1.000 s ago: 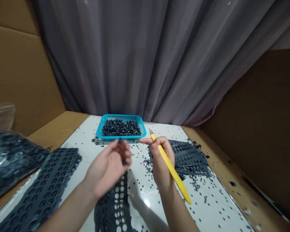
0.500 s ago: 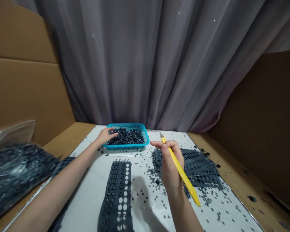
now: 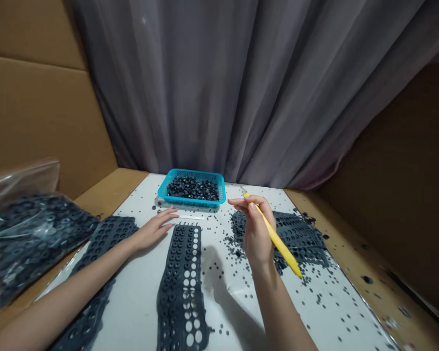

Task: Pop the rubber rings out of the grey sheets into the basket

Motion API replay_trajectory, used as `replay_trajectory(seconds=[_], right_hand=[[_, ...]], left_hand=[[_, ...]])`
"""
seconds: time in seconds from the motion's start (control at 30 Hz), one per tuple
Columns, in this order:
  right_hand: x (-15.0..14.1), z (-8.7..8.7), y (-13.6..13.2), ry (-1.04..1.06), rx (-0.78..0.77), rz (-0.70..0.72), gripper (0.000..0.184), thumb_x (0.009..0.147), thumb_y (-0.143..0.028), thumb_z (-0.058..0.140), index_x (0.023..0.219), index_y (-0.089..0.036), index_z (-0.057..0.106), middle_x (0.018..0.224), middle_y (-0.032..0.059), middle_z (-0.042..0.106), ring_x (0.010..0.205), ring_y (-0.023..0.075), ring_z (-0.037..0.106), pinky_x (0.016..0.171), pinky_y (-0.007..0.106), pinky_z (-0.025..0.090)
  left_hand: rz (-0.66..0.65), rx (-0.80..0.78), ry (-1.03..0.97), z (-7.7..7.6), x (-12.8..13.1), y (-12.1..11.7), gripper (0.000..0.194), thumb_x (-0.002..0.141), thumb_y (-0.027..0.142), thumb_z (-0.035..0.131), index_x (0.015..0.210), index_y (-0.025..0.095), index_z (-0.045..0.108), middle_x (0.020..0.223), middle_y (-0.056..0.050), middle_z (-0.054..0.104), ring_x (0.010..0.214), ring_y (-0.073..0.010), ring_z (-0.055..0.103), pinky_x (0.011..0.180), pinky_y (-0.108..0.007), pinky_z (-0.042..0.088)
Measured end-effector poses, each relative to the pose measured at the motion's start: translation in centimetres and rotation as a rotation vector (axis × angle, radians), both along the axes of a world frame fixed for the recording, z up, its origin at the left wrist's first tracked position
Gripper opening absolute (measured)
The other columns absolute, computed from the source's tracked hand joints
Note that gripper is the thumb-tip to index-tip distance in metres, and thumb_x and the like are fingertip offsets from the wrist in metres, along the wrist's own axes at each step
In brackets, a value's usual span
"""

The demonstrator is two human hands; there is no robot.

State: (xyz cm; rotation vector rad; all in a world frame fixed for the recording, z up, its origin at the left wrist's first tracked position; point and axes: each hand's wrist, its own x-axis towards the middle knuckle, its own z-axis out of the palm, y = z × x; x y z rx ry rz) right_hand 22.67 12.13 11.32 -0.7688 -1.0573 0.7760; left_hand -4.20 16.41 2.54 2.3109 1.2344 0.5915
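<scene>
Right hand (image 3: 258,229) closed around a yellow knife (image 3: 278,239), held pencil-style, blade tip up and pointing away, over the loose rubber bits (image 3: 229,240) scattered across the white sheet (image 3: 131,292). Left hand (image 3: 153,230) lies open, palm down, fingers just beside the top of a perforated central strip (image 3: 181,287). Blue basket (image 3: 192,171) sits upper centre, heaped with dark pieces; a full bag (image 3: 32,234) lies at lower left. Risks: the exposed blade could nick the left hand if brought near it carelessly. A sleeve or hand sweep could scatter the bits further, possibly over the sheet's edge.
</scene>
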Motion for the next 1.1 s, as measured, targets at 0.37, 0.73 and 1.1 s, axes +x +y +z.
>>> replay_trajectory(seconds=[0.37, 0.73, 1.1], right_hand=[[-2.6, -8.8, -3.4, -0.179, -0.558, 0.454, 0.025, 0.078, -0.037, 0.058, 0.093, -0.017, 0.056, 0.073, 0.0044, 0.070, 0.063, 0.0151, 0.059, 0.064, 0.028, 0.044], [-3.9, -13.9, -4.6, -0.330, -0.603, 0.251, 0.016, 0.074, -0.021, 0.048, 0.073, -0.014, 0.062, 0.045, -0.0016, 0.055, 0.044, 0.0130, 0.050, 0.046, 0.023, 0.037], [-4.3, -13.8, -4.9, -0.593, -0.455, 0.169, 0.013, 0.076, -0.018, 0.045, 0.067, -0.019, 0.054, 0.049, -0.0020, 0.053, 0.047, 0.0144, 0.052, 0.050, 0.025, 0.040]], left_hand=[[-0.428, 0.142, 0.177, -2.3, 5.2, -16.8, 0.008, 0.085, 0.018, 0.050, 0.087, 0.019, 0.057, 0.083, -0.004, 0.060, 0.077, -0.0185, 0.048, 0.069, -0.030, 0.035], [-0.382, -0.122, -0.038, 0.9, 3.8, -13.2, 0.014, 0.087, 0.021, 0.045, 0.093, 0.020, 0.058, 0.092, -0.006, 0.060, 0.086, -0.0173, 0.052, 0.076, -0.029, 0.041], [-0.180, 0.053, 0.252, -1.0, 5.7, -5.7, 0.013, 0.078, 0.022, 0.054, 0.089, 0.018, 0.060, 0.086, -0.006, 0.060, 0.085, -0.0228, 0.054, 0.074, -0.033, 0.043]])
